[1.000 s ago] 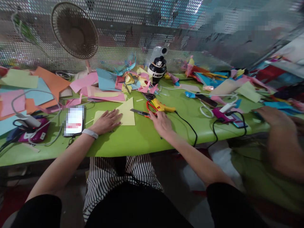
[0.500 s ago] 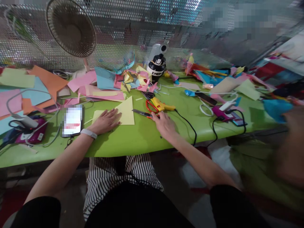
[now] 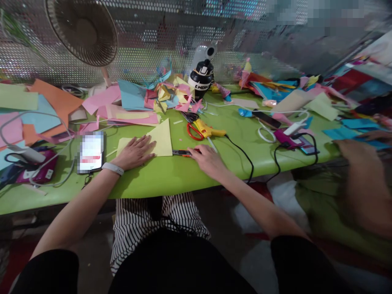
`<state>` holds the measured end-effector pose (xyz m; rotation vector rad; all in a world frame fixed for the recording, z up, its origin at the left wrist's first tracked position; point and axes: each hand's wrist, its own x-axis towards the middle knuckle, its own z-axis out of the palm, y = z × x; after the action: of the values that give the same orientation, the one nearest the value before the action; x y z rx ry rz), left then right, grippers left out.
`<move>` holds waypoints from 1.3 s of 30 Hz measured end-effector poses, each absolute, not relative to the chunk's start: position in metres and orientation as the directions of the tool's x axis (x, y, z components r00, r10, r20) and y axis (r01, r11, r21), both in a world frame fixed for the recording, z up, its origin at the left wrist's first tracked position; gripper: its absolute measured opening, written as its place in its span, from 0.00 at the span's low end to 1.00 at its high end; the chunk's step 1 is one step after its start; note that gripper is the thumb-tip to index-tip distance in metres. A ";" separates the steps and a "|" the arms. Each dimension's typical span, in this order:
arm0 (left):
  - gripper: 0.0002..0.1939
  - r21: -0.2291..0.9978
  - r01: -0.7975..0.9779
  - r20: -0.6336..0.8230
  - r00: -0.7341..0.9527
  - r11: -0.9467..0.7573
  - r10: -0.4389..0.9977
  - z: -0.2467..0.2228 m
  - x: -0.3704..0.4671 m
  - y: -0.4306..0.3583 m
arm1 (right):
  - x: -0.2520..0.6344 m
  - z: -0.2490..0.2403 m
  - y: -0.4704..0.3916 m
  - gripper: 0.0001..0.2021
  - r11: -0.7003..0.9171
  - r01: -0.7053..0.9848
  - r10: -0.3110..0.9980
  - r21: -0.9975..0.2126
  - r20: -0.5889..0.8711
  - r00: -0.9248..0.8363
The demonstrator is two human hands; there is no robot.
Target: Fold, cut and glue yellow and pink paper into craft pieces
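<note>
Pale yellow paper (image 3: pixel 163 141) with a raised triangular corner lies on the green table (image 3: pixel 153 179). My left hand (image 3: pixel 136 152) rests flat on its left part, fingers spread. Just right of the paper, my right hand (image 3: pixel 207 161) has its fingers closed on an orange and black utility knife (image 3: pixel 183 153), whose tip reaches the paper's lower right edge. Behind that hand lie a yellow glue gun (image 3: pixel 210 130) and scissors with red handles (image 3: pixel 195 131).
A phone (image 3: pixel 91 152) and a purple power strip (image 3: pixel 41 169) lie at left. Colored papers, a black bottle (image 3: pixel 201 79) and a fan (image 3: pixel 82 32) stand behind. At right are another power strip (image 3: pixel 288 139), cables and a person's arm (image 3: pixel 364 179).
My right hand has brought the knife down and turned it level, its tip now by the paper's lower edge. At far right, the person's hand has come into view over blue paper.
</note>
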<state>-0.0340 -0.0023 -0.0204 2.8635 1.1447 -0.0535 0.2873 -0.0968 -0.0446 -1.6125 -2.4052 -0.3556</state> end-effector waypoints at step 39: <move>0.33 0.090 0.690 -0.054 0.723 -0.718 0.688 -0.019 -0.032 -0.003 | 0.268 -0.043 -0.115 0.17 0.371 0.928 0.868 0.027 0.345 -0.357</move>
<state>-0.0321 -0.0034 -0.0192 2.8195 1.1312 -0.0248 0.2685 -0.1151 -0.0428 -1.5920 -2.3617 -0.3159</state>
